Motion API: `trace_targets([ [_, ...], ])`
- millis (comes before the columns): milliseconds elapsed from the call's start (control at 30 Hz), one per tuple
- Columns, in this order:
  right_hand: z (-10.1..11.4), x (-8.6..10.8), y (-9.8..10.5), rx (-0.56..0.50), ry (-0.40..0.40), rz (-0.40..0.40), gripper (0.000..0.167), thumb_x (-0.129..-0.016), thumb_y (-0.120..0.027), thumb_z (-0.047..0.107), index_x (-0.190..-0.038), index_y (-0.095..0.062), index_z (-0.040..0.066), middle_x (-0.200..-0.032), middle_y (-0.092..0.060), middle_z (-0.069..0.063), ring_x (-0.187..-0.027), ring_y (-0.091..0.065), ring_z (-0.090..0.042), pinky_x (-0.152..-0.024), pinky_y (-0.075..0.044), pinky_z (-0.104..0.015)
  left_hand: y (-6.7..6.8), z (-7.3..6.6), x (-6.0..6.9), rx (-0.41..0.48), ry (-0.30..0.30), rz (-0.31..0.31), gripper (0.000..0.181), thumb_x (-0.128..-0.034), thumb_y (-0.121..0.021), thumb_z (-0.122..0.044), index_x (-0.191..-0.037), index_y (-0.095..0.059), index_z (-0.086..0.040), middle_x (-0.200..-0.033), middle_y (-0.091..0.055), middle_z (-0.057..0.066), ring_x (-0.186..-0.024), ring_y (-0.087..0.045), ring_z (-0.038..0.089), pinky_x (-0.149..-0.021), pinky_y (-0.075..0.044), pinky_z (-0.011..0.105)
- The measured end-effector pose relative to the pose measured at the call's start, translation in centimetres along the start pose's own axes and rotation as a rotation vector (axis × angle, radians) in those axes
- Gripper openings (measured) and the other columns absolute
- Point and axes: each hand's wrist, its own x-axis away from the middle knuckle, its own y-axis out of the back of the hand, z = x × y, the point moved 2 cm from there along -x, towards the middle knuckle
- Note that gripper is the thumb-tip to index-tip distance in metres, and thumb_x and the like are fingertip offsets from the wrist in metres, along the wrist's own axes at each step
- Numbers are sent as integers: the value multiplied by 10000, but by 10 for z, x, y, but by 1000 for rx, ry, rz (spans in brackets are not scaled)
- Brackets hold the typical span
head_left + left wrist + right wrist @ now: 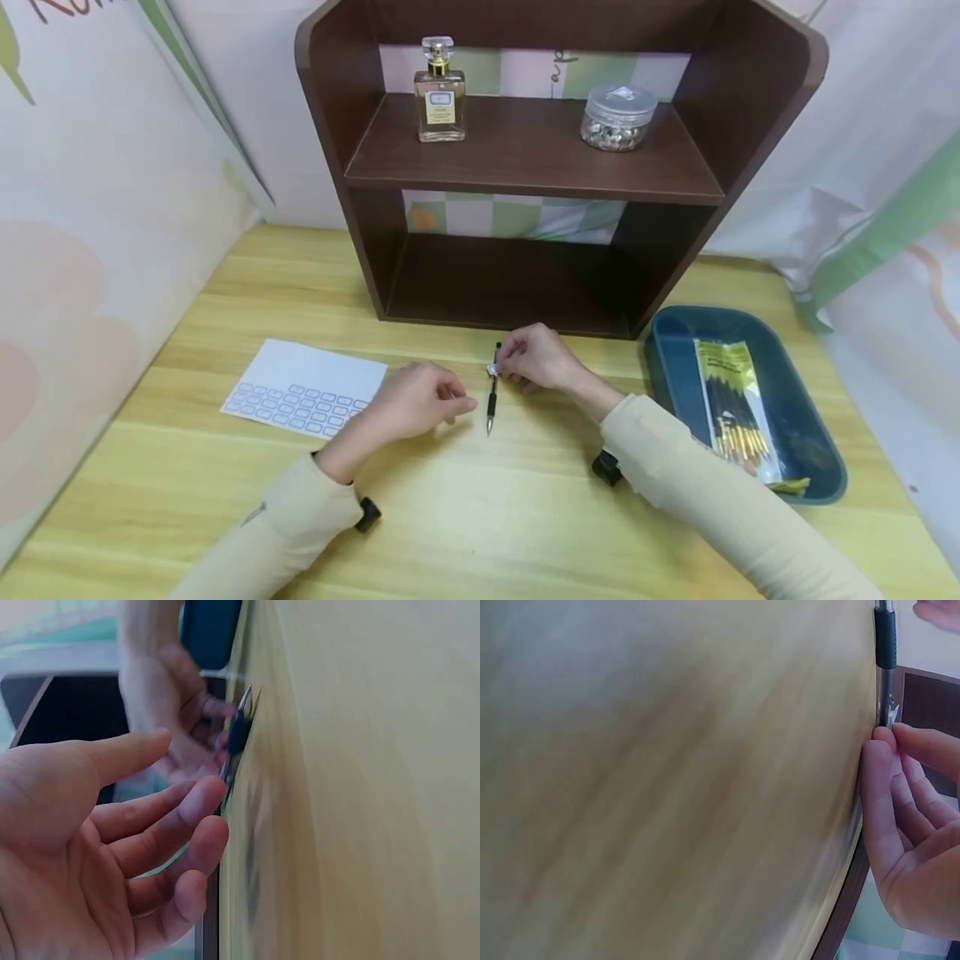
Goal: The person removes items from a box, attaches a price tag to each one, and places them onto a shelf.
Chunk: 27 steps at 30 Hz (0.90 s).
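A pen (pixel 491 403) with a black grip lies on the wooden table, its metal tip toward the near edge. A small white label (pixel 492 369) sits across its upper part. My right hand (pixel 542 358) pinches at this label, fingertips against the pen; they partly hide the pen's upper end in the right wrist view. To the left of the pen, my left hand (pixel 420 402) hovers with loosely bent fingers, touching nothing. Beside it lies a white sheet (pixel 315 371) of blue-edged labels, partly covered by the left hand and wrist.
Behind the hands stands a dark brown shelf (pixel 525 196). On it are a perfume bottle (pixel 439 96) and a clear lidded jar (pixel 618 119). To the right, a blue tray (pixel 813 433) holds a packet of brushes (pixel 735 404).
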Motion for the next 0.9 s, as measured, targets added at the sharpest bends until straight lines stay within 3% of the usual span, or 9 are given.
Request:
trace_targets([
  [133, 0, -3, -1, 30, 13, -11, 41, -892, -733, 64, -869, -714, 36, -729, -698, -67, -635, -643, -192, -495, -575, -341, -12, -10, -19, -73, -13, 43, 313, -956, -675, -436, -729, -735, -229, -582, -632, -115, -481, -543, 91, -463, -414, 276],
  [300, 1, -6, -3, 54, 23, -7, 37, -894, -737, 77, -873, -722, 51, -717, -699, -67, -601, -650, -189, -481, -566, -331, -22, -13, -38, -187, 12, 17, 529, -913, -704, -497, -495, -534, -220, -418, -395, -125, -420, -368, 74, -408, -233, 231],
  [367, 2, -7, -4, 59, 27, 0, 36, -895, -740, 79, -881, -722, 51, -714, -700, -73, -584, -651, -191, -480, -565, -329, -24, -13, -42, -217, 32, 12, 556, -888, -726, -511, -483, -481, -220, -428, -352, -116, -442, -358, 83, -417, -233, 238],
  [533, 2, -7, -2, 60, 25, -6, 67, -882, -766, 76, -910, -711, 50, -706, -693, -82, -563, -643, -190, -465, -558, -326, -26, -15, -47, -256, 56, 21, 484, -860, -745, -497, -503, -539, -243, -473, -438, -124, -527, -452, 99, -473, -352, 265],
  [900, 0, -5, 3, 34, 68, 59, 149, -938, -681, 13, -1086, -673, 7, -759, -676, -124, -601, -644, -211, -495, -566, -336, -26, -14, -48, -167, 100, 5, 430, -865, -742, -387, -527, -539, -217, -462, -441, -105, -475, -426, 95, -456, -306, 255],
])
